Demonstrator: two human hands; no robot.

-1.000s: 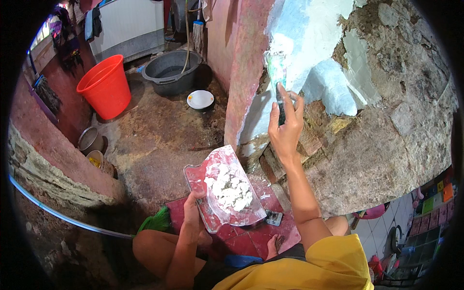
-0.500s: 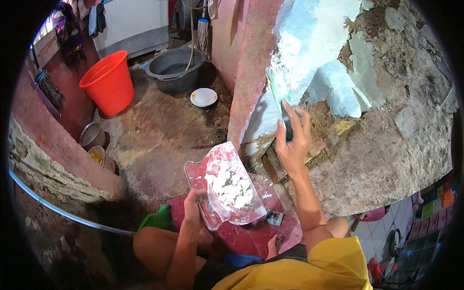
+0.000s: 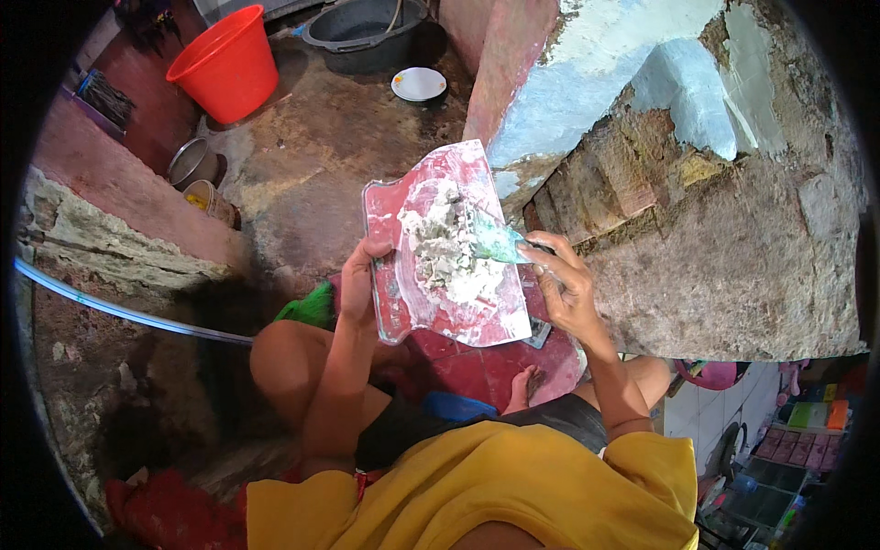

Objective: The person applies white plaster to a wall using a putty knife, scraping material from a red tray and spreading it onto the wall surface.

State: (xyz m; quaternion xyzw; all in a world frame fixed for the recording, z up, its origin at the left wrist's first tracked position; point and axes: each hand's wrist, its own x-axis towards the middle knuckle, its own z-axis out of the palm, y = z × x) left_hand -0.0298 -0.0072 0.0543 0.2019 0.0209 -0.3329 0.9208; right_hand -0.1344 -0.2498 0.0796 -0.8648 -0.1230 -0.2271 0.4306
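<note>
My left hand (image 3: 362,280) grips the side of a red board (image 3: 412,316) smeared white, with a lumpy heap of white-grey paste (image 3: 454,280) on it. In my right hand (image 3: 568,284) is a scraper (image 3: 497,240) with a greenish, paste-marked part, its blade down in the heap at the board's right half. Behind the board at right is a broken wall (image 3: 779,247) with light blue and white coating (image 3: 596,78) and exposed, crumbly brickwork (image 3: 596,183). The board hides part of the tiled floor beneath it.
A red bucket (image 3: 225,73), dark tub (image 3: 362,46), white plate (image 3: 419,83) and metal pot (image 3: 192,161) are on the stained floor. A pink low wall (image 3: 128,206) and blue hose (image 3: 128,308) run along the left. A green bristly thing (image 3: 307,304) lies near my left leg.
My right hand brought the scraper down from the coated wall onto the paste. My left hand raised the board. The view tilted downward, showing more of my lap.
</note>
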